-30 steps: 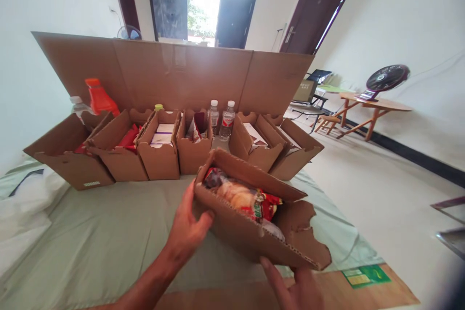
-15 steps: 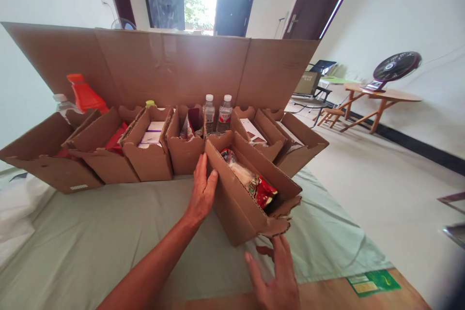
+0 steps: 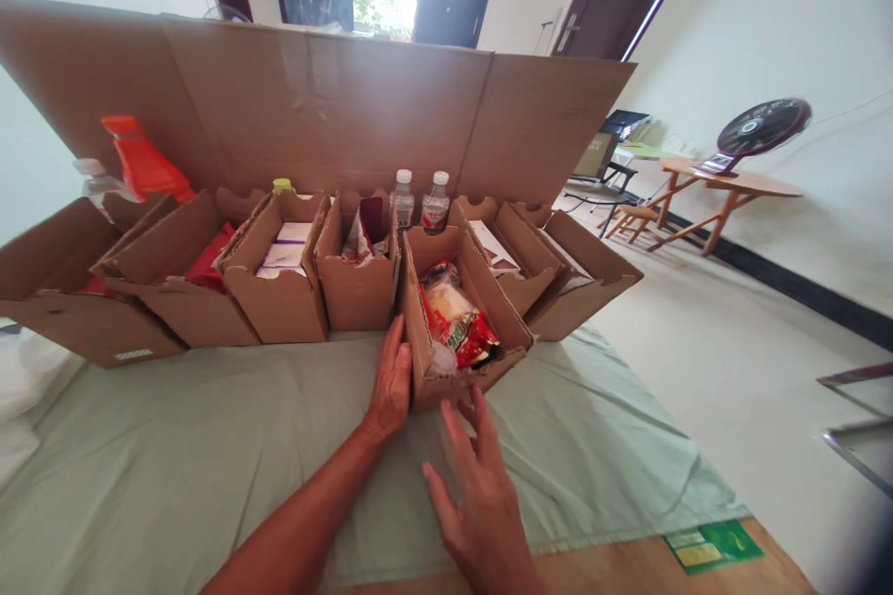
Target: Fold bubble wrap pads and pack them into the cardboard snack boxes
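A narrow open cardboard box [image 3: 466, 383] stands a little forward of a row of similar boxes. Inside it lies a red plastic food packet [image 3: 453, 321] with pale contents. My left hand [image 3: 392, 383] rests flat along the box's left side, fingers stretched toward the back. At the front wall, my right hand [image 3: 474, 474] has its fingers spread, with the fingertips at or very near the lower front edge; whether they touch, I cannot tell. Neither hand is wrapped round anything.
Boxes to the left hold a red packet [image 3: 213, 265], white cartons [image 3: 286, 251] and a patterned pouch [image 3: 359, 237]. Behind stand two clear bottles [image 3: 435, 203], an orange bottle [image 3: 146, 158] and a tall cardboard panel [image 3: 335, 102]. A green cloth [image 3: 279, 465] covers the table.
The box has gone back toward the row and turned straighter, its front end swinging left. Both hands have followed it, the right one moving up and left. The view has shifted slightly.
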{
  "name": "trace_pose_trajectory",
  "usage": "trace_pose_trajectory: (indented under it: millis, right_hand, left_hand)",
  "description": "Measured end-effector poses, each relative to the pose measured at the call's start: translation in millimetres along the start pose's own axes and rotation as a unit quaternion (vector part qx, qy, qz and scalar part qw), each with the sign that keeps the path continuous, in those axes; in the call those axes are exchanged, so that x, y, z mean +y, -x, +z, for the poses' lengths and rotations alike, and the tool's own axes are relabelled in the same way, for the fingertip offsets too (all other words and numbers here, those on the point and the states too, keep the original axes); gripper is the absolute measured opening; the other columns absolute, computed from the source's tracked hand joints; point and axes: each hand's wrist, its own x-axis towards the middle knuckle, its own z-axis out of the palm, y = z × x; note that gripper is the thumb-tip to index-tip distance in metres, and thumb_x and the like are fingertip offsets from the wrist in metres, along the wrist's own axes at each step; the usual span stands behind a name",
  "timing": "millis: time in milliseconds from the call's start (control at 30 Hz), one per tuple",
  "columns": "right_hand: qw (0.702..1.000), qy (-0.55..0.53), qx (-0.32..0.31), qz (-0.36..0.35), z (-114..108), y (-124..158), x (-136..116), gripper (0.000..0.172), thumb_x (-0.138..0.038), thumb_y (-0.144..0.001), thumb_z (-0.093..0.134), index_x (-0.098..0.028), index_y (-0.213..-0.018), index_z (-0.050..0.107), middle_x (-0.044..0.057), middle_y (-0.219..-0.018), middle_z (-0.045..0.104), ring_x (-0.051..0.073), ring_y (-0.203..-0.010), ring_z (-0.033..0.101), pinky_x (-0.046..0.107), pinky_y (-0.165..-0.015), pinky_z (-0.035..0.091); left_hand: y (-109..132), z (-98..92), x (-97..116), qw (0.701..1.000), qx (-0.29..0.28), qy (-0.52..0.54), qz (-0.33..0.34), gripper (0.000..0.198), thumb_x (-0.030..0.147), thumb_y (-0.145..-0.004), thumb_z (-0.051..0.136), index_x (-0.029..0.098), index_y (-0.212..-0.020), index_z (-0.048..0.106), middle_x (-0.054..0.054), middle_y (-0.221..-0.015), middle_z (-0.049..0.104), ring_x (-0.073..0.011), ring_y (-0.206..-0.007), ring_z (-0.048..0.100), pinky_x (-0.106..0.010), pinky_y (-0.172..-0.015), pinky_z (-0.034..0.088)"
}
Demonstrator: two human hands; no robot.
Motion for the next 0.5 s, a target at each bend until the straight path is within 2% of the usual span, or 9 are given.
trace_pose_trajectory:
  millis: [100, 300, 400, 500]
  right_hand:
    - [1.000, 0.025, -0.017, -0.002, 10, -29, 7, 0.061, -0.016, -0.093, 0.055, -0.016, -0.153, 0.041, 0.023, -0.166, 0.022, 0.040, -0.146, 0.041, 0.057, -0.108, 0.051]
    - [0.992, 0.086, -0.084, 0.037, 25, -92, 17, 0.066, -0.011, -0.084, 0.060, -0.006, -0.148, 0.045, 0.031, -0.163, 0.025, 0.042, -0.144, 0.044, 0.056, -0.111, 0.047]
    - [0.990, 0.091, -0.102, 0.044, 32, -110, 23, 0.064, -0.011, -0.086, 0.059, -0.005, -0.148, 0.046, 0.030, -0.164, 0.024, 0.041, -0.142, 0.046, 0.055, -0.110, 0.047]
    - [0.991, 0.090, -0.098, 0.036, 32, -115, 34, 0.062, -0.013, -0.085, 0.061, -0.006, -0.145, 0.050, 0.028, -0.163, 0.028, 0.040, -0.141, 0.048, 0.053, -0.110, 0.048]
  left_hand:
    - [-1, -2.0, -7, 1.000, 0.003, -0.001, -0.009, 0.073, 0.069, -0.099, 0.030, 0.023, -0.154, 0.042, -0.009, -0.165, 0.037, -0.0251, -0.155, 0.028, -0.044, -0.129, 0.018]
    - [-4, -3.7, -10, 1.000, -0.003, 0.000, -0.031, 0.078, 0.070, -0.097, 0.034, 0.017, -0.153, 0.044, -0.015, -0.164, 0.037, -0.0276, -0.155, 0.029, -0.045, -0.129, 0.018]
    - [-5, -4.3, -10, 0.999, -0.003, 0.001, -0.041, 0.080, 0.071, -0.096, 0.036, 0.015, -0.151, 0.046, -0.017, -0.164, 0.038, -0.0279, -0.155, 0.028, -0.045, -0.129, 0.016]
    - [-5, -3.2, -11, 0.999, 0.004, 0.009, -0.049, 0.079, 0.072, -0.095, 0.040, 0.015, -0.150, 0.048, -0.016, -0.163, 0.039, -0.0282, -0.155, 0.029, -0.045, -0.129, 0.015]
